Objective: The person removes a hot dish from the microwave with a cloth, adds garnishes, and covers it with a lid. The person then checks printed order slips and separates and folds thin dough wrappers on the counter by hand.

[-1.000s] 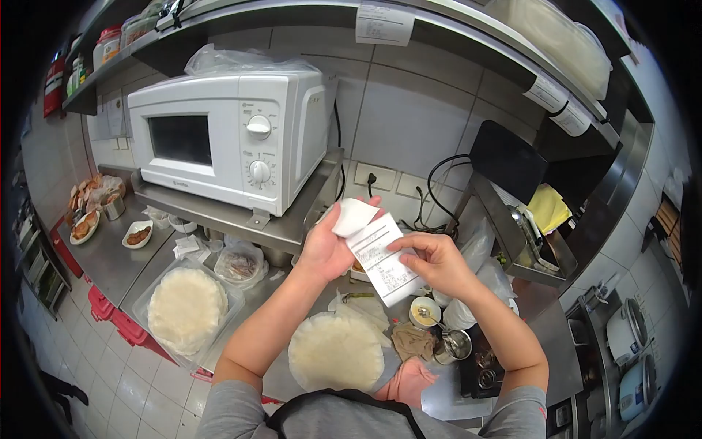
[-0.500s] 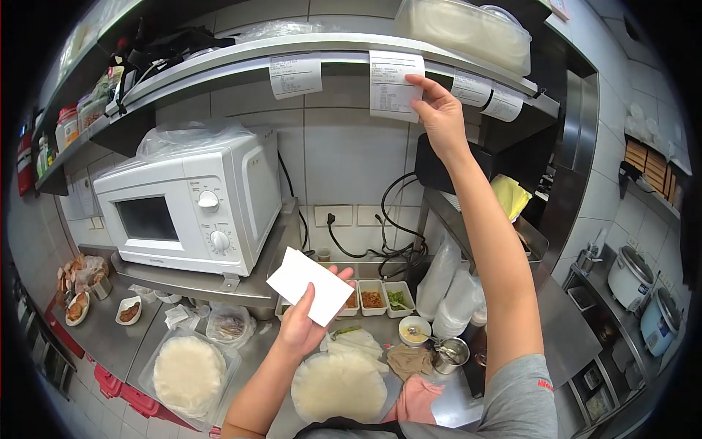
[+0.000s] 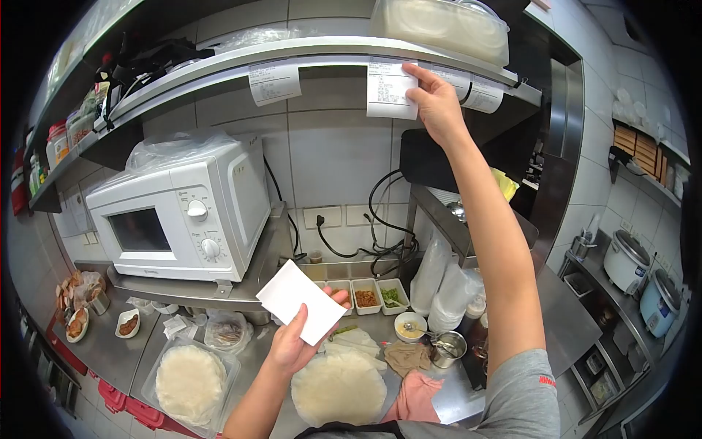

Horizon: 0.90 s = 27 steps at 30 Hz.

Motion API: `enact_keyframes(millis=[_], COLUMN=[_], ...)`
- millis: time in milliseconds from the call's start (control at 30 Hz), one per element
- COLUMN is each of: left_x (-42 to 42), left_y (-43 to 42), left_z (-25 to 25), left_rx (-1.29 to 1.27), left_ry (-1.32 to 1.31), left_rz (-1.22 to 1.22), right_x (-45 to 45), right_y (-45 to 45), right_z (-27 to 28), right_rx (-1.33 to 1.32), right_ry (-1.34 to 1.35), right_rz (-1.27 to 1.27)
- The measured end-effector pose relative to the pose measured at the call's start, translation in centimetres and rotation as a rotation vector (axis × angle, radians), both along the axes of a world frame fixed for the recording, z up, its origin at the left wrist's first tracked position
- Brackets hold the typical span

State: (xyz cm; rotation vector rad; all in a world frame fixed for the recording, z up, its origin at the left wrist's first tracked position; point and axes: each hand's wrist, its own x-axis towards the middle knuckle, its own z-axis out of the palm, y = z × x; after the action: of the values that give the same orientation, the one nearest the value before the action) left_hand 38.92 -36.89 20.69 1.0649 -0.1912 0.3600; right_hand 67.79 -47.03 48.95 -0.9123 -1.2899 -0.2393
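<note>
My left hand (image 3: pixel 292 342) holds blank-looking white paper slips (image 3: pixel 301 301) over the counter, thumb on top. Up at the shelf edge, my right hand (image 3: pixel 433 99) pinches the right side of a printed receipt (image 3: pixel 391 91) between thumb and fingers. The receipt's top is against the metal shelf rail (image 3: pixel 329 51). Another printed receipt (image 3: pixel 275 82) hangs to its left, and more slips (image 3: pixel 482 95) hang to the right, partly behind my hand. Below my left hand lies a stack of thin round wrappers (image 3: pixel 338 388).
A white microwave (image 3: pixel 179 212) stands on a metal stand at the left. Small trays of chopped food (image 3: pixel 365 296), a bowl (image 3: pixel 410 327), a metal pot (image 3: pixel 447 350) and a pink cloth (image 3: pixel 417 397) are on the counter. A plastic container of wrappers (image 3: pixel 190 384) sits front left.
My right hand has risen from the slips near my left hand to the shelf edge with a receipt. Over the last half second it shifts slightly there. My left hand keeps the other slips.
</note>
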Motion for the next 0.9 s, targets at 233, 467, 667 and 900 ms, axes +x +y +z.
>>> enact_keyframes(millis=[233,467,667,900], left_x=[-0.9,-0.9,-0.6,-0.6], left_y=[0.1,-0.4,-0.7,-0.4], left_z=[-1.4,-1.8,-1.8,-2.5], left_rx=[0.019,0.030,0.024,0.016], left_ry=[0.020,0.056,0.073,0.096], left_rz=[-0.032,-0.043,-0.063,-0.052], right_x=[-0.5,3.1,2.6,7.0], right_y=[-2.5,-3.1,-3.7,-8.2], right_z=[-4.0,-1.4,-1.1,-1.3], right_rx=[0.388,0.339,0.373,0.456], right_ry=[-0.526,-0.585,-0.562,-0.411], right_rz=[-1.007,-1.135,-1.001,-1.234])
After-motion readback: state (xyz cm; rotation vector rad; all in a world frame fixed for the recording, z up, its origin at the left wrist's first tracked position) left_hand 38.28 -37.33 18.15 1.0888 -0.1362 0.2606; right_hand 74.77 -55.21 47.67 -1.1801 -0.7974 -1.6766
